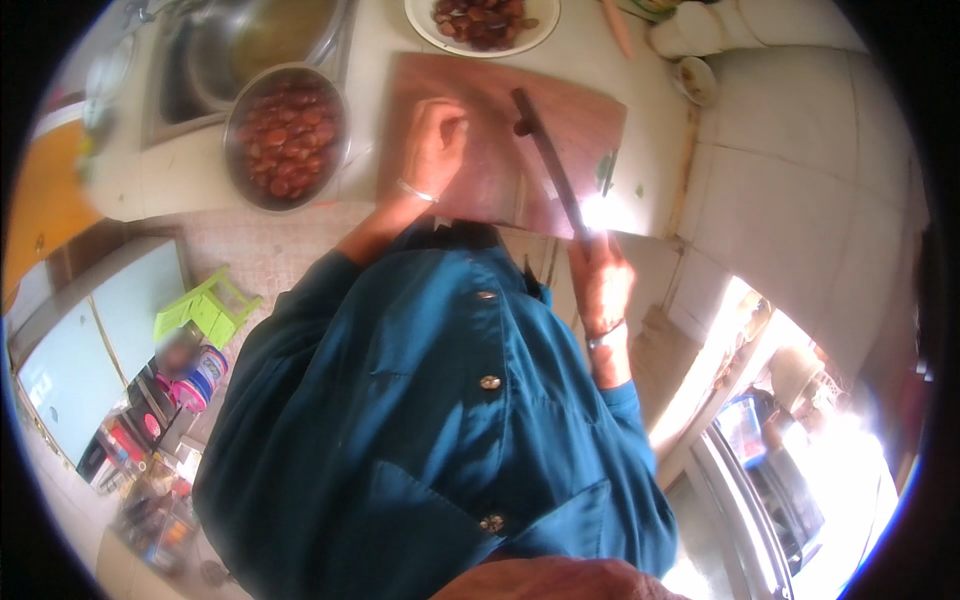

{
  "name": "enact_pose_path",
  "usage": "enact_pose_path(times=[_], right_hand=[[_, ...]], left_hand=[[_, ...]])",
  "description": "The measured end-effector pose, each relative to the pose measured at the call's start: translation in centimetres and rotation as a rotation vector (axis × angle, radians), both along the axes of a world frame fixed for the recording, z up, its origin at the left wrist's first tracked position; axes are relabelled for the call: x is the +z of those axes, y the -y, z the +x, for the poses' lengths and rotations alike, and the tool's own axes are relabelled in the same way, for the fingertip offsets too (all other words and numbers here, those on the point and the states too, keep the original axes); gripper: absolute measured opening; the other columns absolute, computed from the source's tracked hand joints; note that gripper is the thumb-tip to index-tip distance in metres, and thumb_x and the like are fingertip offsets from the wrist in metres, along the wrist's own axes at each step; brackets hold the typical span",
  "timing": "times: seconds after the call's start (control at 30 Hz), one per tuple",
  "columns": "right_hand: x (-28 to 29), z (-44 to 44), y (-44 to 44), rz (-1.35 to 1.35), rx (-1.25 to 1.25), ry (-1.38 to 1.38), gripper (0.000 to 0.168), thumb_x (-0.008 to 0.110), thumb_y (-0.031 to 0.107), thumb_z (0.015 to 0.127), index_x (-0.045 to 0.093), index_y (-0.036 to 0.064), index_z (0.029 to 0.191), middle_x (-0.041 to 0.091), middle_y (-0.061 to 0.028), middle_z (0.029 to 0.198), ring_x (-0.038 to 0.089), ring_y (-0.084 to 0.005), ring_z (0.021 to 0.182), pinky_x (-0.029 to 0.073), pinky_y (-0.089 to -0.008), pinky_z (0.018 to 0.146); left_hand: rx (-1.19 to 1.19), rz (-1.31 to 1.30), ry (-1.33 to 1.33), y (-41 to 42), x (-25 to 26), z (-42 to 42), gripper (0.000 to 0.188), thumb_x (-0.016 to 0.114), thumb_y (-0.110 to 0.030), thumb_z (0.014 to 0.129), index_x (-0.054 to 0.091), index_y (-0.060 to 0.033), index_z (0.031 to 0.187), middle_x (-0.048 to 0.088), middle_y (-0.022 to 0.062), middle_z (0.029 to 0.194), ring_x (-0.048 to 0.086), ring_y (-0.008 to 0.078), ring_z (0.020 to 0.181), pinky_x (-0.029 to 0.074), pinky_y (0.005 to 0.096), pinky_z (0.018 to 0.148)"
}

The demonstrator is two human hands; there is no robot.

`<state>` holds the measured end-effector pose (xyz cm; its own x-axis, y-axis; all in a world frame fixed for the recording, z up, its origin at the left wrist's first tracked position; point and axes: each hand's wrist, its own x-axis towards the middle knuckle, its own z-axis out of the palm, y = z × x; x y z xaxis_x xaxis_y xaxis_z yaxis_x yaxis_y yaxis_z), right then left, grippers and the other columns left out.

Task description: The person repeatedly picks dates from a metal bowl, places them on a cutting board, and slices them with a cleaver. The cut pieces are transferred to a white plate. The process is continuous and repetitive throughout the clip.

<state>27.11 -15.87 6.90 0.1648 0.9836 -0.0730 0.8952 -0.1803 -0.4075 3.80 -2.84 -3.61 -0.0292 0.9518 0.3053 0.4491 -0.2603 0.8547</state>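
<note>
My right hand point(604, 281) grips the handle end of a knife point(553, 165) at the near right edge of the wooden cutting board point(487, 180). The dark blade is seen nearly edge-on and slants away to the upper left. Against its left side, close to the tip, is a small dark-red round piece point(521, 126), likely a chestnut. Over the board's left half, my left hand point(436, 146) is held with curled fingers, apart from the knife. Whether something small lies within those fingers is hidden.
Left of the board stands a metal bowl point(341, 150) of reddish-brown, chestnut-like pieces, beside a sink point(176, 97). A white basin point(420, 30) with similar pieces sits beyond the board. A small bowl point(696, 81) is by the tiled wall. Behind me on the left stands a green stool point(206, 307).
</note>
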Motion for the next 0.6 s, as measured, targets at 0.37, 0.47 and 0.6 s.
enact_pose_path(times=[0.37,0.47,0.6], right_hand=[[-1.1,-0.5,0.4,-0.054,-0.112,-0.340,0.017,0.063,0.018,0.094,0.060,0.004,0.087,0.061,-0.0150,0.062,0.064,-0.0293,0.054,0.050,-0.0406,0.053],[-3.0,-0.3,1.6,-0.124,-0.254,-0.601,0.021,0.065,0.020,0.095,0.061,0.000,0.091,0.054,-0.0090,0.052,0.057,-0.0157,0.045,0.046,-0.0333,0.046],[-1.8,-1.0,1.5,-0.208,-0.266,-0.881,0.021,0.063,0.020,0.098,0.063,0.000,0.094,0.053,0.0017,0.053,0.052,-0.0056,0.047,0.043,-0.0248,0.046]], left_hand=[[-0.195,-0.190,0.129,0.1,0.3,0.8,0.032,0.072,-0.014,0.091,0.059,-0.0023,0.117,0.065,0.0119,0.111,0.065,0.0225,0.096,0.054,0.0322,0.081],[-0.303,-0.596,0.441,-0.4,3.2,2.1,0.035,0.066,-0.023,0.097,0.056,-0.0012,0.123,0.067,0.0089,0.110,0.065,0.0182,0.098,0.053,0.0304,0.081],[-0.461,-0.770,0.371,-1.7,4.6,0.9,0.038,0.061,-0.030,0.100,0.056,0.0006,0.122,0.067,0.0090,0.106,0.064,0.0174,0.093,0.051,0.0306,0.075]])
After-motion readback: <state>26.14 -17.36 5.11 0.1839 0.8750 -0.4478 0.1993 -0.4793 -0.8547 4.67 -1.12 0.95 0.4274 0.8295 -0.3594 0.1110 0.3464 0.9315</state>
